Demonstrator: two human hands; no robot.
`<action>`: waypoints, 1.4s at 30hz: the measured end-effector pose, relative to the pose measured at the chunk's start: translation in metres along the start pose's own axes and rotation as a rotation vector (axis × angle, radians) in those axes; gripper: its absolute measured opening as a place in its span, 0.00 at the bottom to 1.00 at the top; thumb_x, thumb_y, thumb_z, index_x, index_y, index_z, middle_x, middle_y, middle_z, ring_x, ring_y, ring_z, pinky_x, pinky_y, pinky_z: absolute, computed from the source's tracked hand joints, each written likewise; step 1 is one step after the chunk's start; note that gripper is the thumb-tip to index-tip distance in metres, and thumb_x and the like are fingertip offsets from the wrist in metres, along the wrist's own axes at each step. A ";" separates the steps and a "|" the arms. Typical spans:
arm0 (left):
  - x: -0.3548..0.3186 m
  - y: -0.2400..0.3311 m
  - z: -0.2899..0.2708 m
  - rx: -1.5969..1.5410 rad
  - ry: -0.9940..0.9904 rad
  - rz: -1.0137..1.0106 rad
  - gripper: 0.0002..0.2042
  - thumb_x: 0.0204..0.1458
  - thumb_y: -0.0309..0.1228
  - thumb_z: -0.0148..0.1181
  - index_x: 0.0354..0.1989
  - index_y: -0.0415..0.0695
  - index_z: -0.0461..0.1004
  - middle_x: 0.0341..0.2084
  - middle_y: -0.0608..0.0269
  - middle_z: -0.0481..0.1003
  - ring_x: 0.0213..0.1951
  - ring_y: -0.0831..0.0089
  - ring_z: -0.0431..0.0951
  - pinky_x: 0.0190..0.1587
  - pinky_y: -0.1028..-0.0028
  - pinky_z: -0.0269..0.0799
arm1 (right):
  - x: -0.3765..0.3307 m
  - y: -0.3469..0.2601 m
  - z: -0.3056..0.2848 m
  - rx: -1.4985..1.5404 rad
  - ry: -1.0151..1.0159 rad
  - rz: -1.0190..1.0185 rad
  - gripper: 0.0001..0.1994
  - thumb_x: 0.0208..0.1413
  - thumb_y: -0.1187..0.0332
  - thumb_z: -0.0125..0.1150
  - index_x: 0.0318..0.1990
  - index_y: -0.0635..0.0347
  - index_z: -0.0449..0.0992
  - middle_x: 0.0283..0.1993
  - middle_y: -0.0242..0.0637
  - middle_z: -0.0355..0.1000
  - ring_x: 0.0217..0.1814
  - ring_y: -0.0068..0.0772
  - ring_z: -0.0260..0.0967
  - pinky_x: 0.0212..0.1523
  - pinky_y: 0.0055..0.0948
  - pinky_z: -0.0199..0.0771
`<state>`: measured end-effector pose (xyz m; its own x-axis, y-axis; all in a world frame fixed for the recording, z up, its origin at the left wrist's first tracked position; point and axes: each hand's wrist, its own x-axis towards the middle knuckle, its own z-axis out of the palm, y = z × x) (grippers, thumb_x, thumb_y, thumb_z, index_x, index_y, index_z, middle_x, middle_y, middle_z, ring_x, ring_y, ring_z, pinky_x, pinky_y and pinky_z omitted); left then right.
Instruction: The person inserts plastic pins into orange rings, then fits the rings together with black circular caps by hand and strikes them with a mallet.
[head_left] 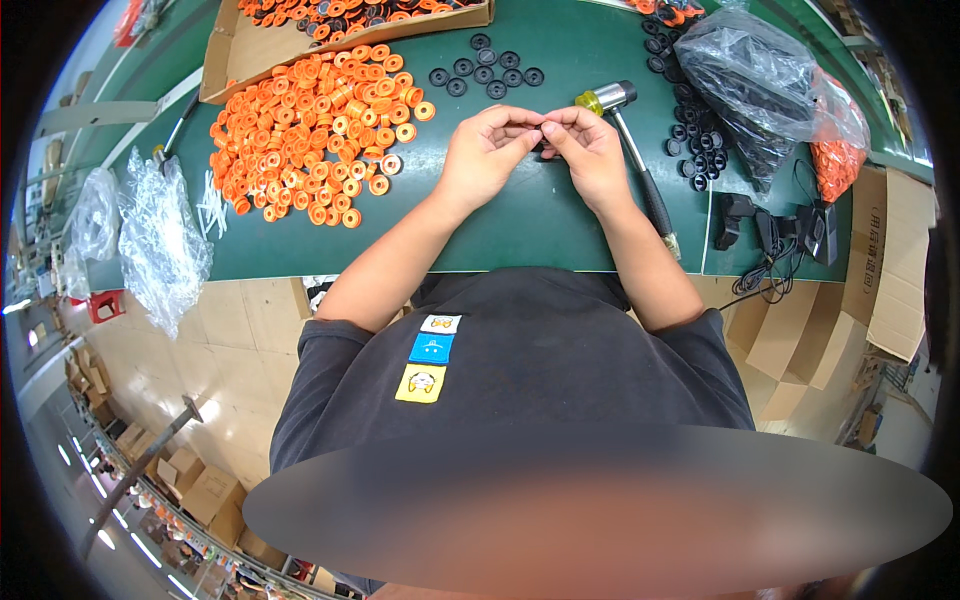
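Over the green table my left hand (pixel 487 158) and my right hand (pixel 590 156) meet at the fingertips. Both pinch a small black part (pixel 546 148), mostly covered by the fingers, so its kind is not clear. Just beyond my right hand lies a mallet (pixel 640 160) with a metal head, a yellow face and a black grip. Several black round wheel-like pieces (pixel 484 75) rest ahead of my hands. To the left of my left hand spreads a large heap of orange ring-shaped caps (pixel 310 140).
An open cardboard box (pixel 235 60) of orange and black pieces stands at the back left. Clear plastic bags (pixel 165 225) hang at the left edge. On the right are more black rings (pixel 700 140), a bag of black parts (pixel 750 75), a corded black device (pixel 815 232) and cartons (pixel 890 270).
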<state>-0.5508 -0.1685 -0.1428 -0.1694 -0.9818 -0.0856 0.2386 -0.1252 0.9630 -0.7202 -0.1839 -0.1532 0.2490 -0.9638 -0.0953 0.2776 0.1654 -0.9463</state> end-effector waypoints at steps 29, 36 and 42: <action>0.017 0.006 -0.033 0.623 0.055 0.104 0.08 0.58 0.28 0.59 0.42 0.40 0.79 0.34 0.66 0.77 0.34 0.81 0.76 0.40 0.79 0.72 | -0.047 -0.058 -0.066 -1.041 0.013 0.172 0.12 0.61 0.70 0.57 0.50 0.62 0.67 0.27 0.38 0.71 0.24 0.36 0.70 0.27 0.33 0.70; 0.021 0.001 -0.036 0.405 0.116 0.145 0.09 0.56 0.31 0.58 0.41 0.41 0.80 0.20 0.69 0.75 0.24 0.83 0.71 0.30 0.77 0.68 | -0.070 -0.075 -0.029 -0.815 -0.109 0.354 0.13 0.63 0.74 0.55 0.53 0.61 0.64 0.22 0.27 0.66 0.20 0.18 0.62 0.20 0.22 0.61; 0.020 0.005 -0.035 0.426 0.099 0.058 0.08 0.59 0.28 0.58 0.43 0.39 0.79 0.32 0.68 0.80 0.34 0.84 0.76 0.40 0.80 0.72 | -0.075 -0.073 -0.028 -0.782 -0.192 0.090 0.15 0.64 0.74 0.55 0.56 0.63 0.63 0.22 0.27 0.67 0.19 0.18 0.62 0.21 0.22 0.60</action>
<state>-0.5189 -0.1936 -0.1484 -0.0701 -0.9970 -0.0324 -0.1737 -0.0198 0.9846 -0.7852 -0.1300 -0.0861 0.4139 -0.8895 -0.1937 -0.4621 -0.0219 -0.8865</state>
